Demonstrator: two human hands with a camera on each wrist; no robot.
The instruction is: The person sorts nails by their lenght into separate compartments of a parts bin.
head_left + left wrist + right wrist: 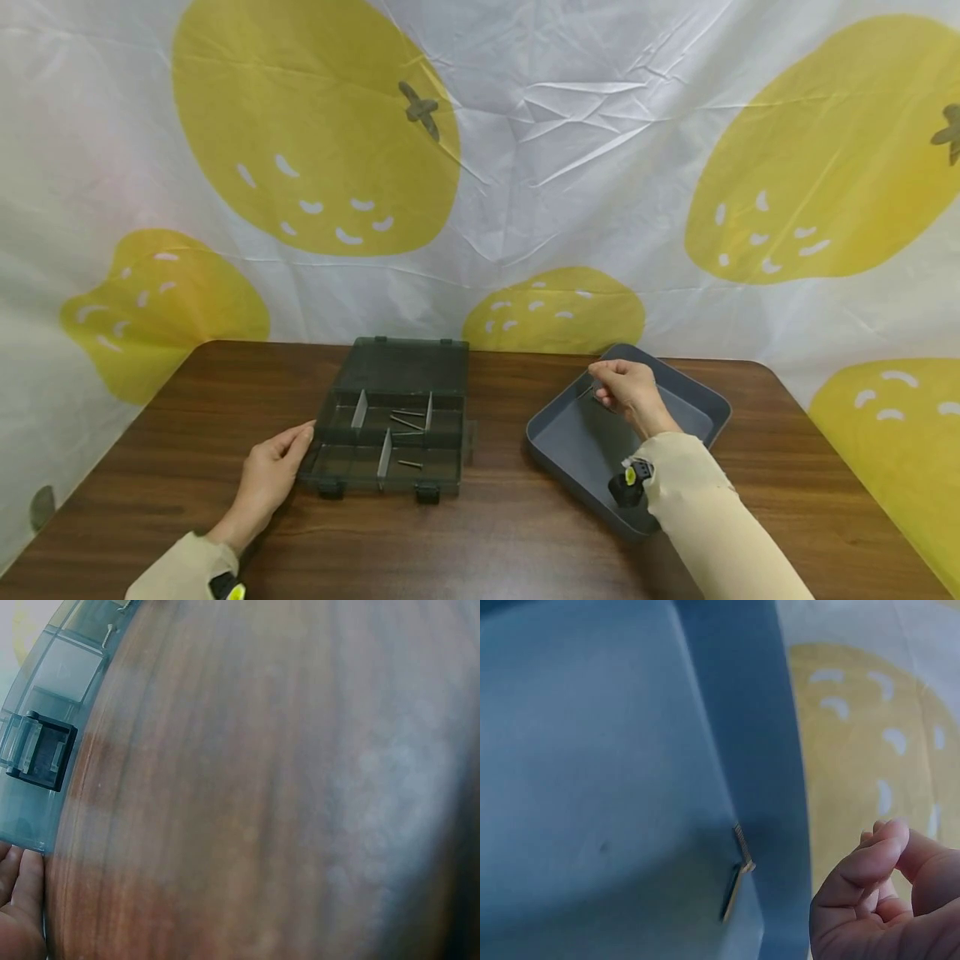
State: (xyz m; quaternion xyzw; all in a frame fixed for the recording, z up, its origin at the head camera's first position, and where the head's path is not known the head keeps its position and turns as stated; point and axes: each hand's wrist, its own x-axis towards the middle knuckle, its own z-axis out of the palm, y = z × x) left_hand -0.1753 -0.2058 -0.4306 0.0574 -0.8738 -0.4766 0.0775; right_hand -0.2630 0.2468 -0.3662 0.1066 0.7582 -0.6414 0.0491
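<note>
A translucent dark green divided storage box [423, 481] lies with its lid [408, 367] folded back. Several screws [410, 463] are in its right-hand compartments. My left hand [272, 467] touches the box's left side with extended fingers [28, 885]. Over the far left part of a grey tray [566, 462] is my right hand [628, 390], its thumb and index fingertips together. No object shows between those fingertips in the right wrist view. Two screws [742, 846] lie in the tray beside its wall, one touching or crossing the other at the end.
Both containers stand on a brown wooden table [495, 533], the tray turned at an angle to the right of the box. Two dark latches [427, 492] project from the box's front. Behind the table hangs a white cloth [510, 183] with yellow fruit prints.
</note>
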